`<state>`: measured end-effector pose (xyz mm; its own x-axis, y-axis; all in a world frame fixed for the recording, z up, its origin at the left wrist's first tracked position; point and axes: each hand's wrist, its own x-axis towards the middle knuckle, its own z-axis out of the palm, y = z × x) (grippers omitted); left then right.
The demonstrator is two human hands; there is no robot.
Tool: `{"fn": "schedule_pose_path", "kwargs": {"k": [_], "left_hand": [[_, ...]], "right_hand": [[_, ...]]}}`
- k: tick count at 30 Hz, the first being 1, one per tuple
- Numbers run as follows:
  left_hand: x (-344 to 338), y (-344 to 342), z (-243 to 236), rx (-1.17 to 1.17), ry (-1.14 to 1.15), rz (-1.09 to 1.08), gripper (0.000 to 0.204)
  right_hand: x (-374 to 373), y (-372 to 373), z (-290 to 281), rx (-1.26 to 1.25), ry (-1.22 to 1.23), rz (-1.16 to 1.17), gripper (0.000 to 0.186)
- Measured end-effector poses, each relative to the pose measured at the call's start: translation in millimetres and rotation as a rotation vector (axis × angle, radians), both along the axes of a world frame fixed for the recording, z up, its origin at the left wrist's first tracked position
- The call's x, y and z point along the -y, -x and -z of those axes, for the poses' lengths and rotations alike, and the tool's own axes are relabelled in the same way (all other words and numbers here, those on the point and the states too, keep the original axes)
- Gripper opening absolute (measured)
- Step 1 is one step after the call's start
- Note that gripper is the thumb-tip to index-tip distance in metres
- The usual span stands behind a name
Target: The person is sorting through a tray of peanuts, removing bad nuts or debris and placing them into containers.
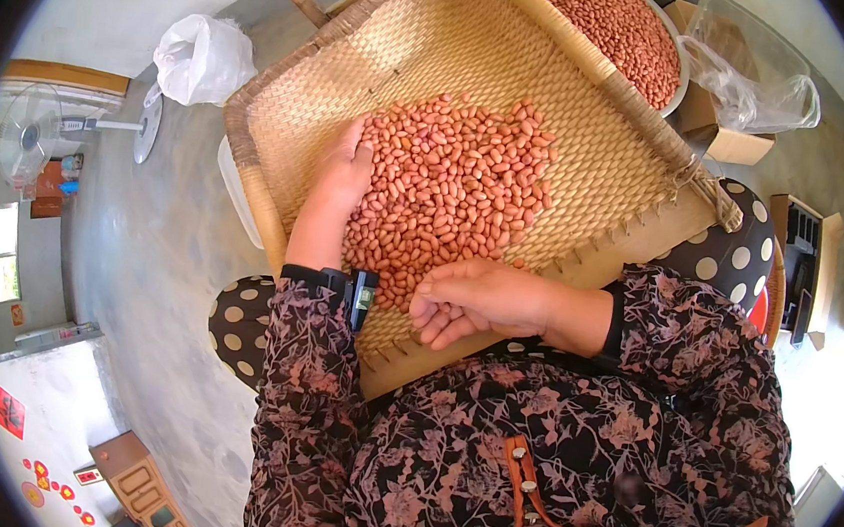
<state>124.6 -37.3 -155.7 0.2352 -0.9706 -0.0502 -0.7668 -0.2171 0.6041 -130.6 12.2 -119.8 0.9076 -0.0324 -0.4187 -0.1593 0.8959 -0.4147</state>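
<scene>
Red-skinned peanuts point(455, 171) lie spread in a woven tray point(593, 143) over the person's dotted knees point(239, 326). The left hand point(346, 165) meets their left edge, fingers mostly hidden, its hold unclear. The right hand point(474, 300) curls loosely at their near edge; I cannot tell whether it grips any. Beyond the tray, a bowl point(684, 74) holds more.

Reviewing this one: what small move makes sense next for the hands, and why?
A short rightward sweep by the left hand, spreading the peanuts, seems sensible: that hand is at the pile's left side, bare weave shows on the woven tray beyond the pile's right edge, and the right hand curls loosely at the near edge.
</scene>
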Motion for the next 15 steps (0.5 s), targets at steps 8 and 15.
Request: {"fn": "schedule_pose_path", "kwargs": {"k": [8, 15], "left_hand": [[7.1, 22.8, 7.1, 0.124, 0.337, 0.198, 0.023], [8.0, 29.3, 0.5, 0.070, 0.208, 0.201, 0.022]], "right_hand": [[3.9, 7.9, 0.2, 0.025, 0.094, 0.048, 0.031], [2.1, 5.2, 1.5, 0.022, 0.110, -0.030, 0.032]]}}
